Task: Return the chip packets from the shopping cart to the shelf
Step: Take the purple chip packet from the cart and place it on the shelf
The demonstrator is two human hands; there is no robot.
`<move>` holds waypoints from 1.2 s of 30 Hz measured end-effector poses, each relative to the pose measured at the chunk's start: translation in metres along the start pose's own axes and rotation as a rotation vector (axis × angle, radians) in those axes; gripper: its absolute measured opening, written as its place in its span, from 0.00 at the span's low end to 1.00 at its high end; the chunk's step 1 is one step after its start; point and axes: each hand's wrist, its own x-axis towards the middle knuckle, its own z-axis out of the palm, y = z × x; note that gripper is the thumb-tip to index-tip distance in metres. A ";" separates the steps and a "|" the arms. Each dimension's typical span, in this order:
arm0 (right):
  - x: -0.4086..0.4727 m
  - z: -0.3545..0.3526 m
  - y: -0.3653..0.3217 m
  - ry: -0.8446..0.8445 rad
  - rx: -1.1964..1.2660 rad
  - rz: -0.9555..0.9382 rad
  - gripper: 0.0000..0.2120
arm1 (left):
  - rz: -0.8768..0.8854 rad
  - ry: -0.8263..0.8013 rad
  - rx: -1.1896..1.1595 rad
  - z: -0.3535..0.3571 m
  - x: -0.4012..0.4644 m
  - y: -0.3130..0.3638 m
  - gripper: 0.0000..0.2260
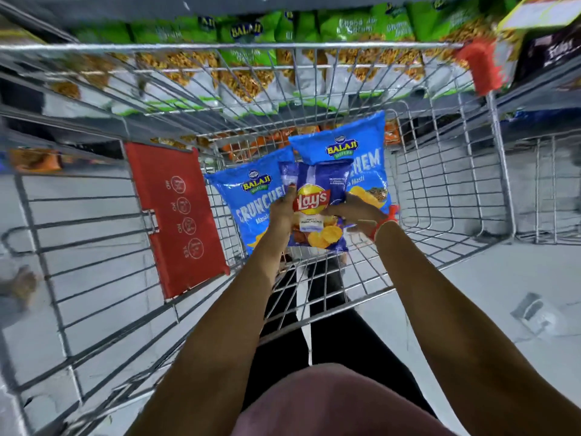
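A dark blue Lay's packet (317, 209) is held inside the wire shopping cart (94, 234). My left hand (283, 206) grips its left edge and my right hand (355, 212) grips its right edge. Beneath it in the cart lie two light blue Balaji wafer packets, one at the left (248, 199) and one behind at the right (345, 149). Beyond the cart's far rim stands the shelf (251, 36), filled with green Balaji snack packets.
A red fold-down seat flap (176, 215) hangs on the cart's left inner side. A red corner bumper (481, 67) sits on the cart's far right corner. A crumpled wrapper (534, 313) lies on the pale floor at right. Orange packets (270, 140) show on a lower shelf.
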 end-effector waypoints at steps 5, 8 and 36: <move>-0.043 -0.012 -0.055 -0.052 -0.090 -0.245 0.17 | 0.224 0.105 -0.040 -0.008 -0.044 0.051 0.15; -0.079 -0.012 -0.091 -0.051 -0.086 -0.438 0.14 | 0.354 0.090 -0.212 -0.013 -0.078 0.090 0.15; -0.417 0.033 -0.488 -0.081 0.195 -1.497 0.06 | 1.556 0.051 -0.217 -0.148 -0.439 0.460 0.25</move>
